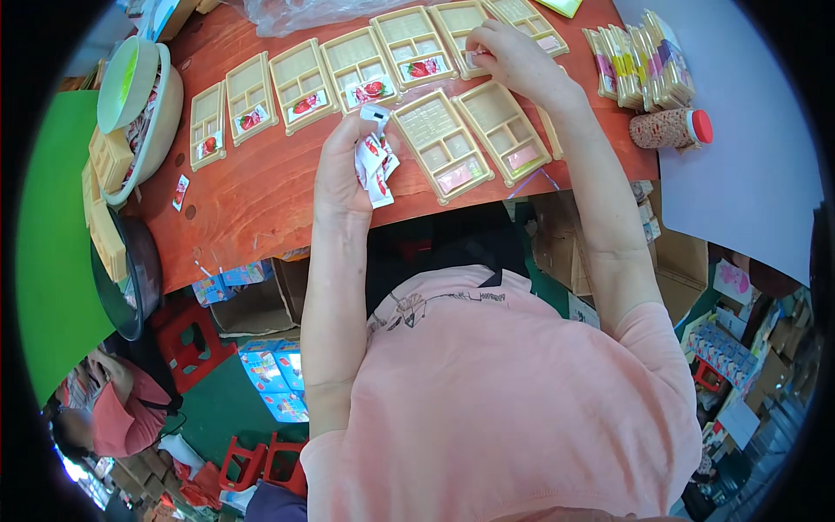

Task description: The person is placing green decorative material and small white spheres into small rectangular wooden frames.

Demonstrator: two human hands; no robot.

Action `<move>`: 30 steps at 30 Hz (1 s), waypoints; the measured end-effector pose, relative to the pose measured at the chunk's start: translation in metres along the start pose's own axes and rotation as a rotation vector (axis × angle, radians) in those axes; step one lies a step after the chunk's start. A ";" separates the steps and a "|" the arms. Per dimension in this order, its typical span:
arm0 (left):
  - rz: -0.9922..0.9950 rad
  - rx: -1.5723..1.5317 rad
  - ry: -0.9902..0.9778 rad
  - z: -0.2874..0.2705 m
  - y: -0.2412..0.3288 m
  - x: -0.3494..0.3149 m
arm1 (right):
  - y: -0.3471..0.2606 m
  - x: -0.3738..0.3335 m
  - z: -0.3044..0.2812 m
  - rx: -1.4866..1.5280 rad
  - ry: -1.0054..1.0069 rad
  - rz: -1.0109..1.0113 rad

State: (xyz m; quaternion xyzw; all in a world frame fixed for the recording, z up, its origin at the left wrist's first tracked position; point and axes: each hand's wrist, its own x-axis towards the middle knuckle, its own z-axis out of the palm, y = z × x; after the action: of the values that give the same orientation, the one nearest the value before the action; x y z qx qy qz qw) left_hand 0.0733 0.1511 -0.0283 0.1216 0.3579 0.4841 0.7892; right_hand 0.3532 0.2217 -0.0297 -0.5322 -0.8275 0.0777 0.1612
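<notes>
From the head view: grips a loose bunch of strawberry-print sachets [380, 178] in the left hand [341, 165], clamped by curled fingers, above the near part of the red desk [261, 187]. Has the right hand [509, 56] stretched out well apart from the left, fingers bent down at the near end of the sixth tray [453, 19] of the far row, counted from the left, close upon a small pale piece [473, 60] there. Cannot tell whether pinched on that piece or only touching

Places the held bunch to the left of the right hand and nearer the body, lengthwise roughly away from the body. Puts the sixth tray under the right fingers, with its long axis running away from the body and its far end leaning left. Makes the right hand the nearer one to that tray, the left hand the nearer one to the fourth tray [352, 52] and to the left near-row tray [426, 122]

Shows more such sachets at the near ends of the first five far trays. Shows also a loose sachet [180, 192] near a white basin [172, 109] at the left; at the right, wrapped packs [639, 70] just beyond a red-lidded jar [658, 129]
</notes>
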 end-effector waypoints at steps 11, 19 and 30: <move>0.085 0.189 -0.067 0.024 -0.024 0.019 | -0.061 -0.018 -0.017 0.892 0.066 0.267; 0.135 0.415 0.009 0.042 -0.033 0.020 | -0.050 -0.029 -0.021 0.858 -0.012 0.215; 0.095 0.315 0.009 0.023 -0.024 0.016 | 0.099 -0.046 -0.041 0.238 0.295 0.065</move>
State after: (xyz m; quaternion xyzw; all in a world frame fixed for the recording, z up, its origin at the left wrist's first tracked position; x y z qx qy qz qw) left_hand 0.1097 0.1568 -0.0319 0.2585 0.4265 0.4593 0.7351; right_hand 0.4695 0.2202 -0.0298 -0.5413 -0.7623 0.1011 0.3401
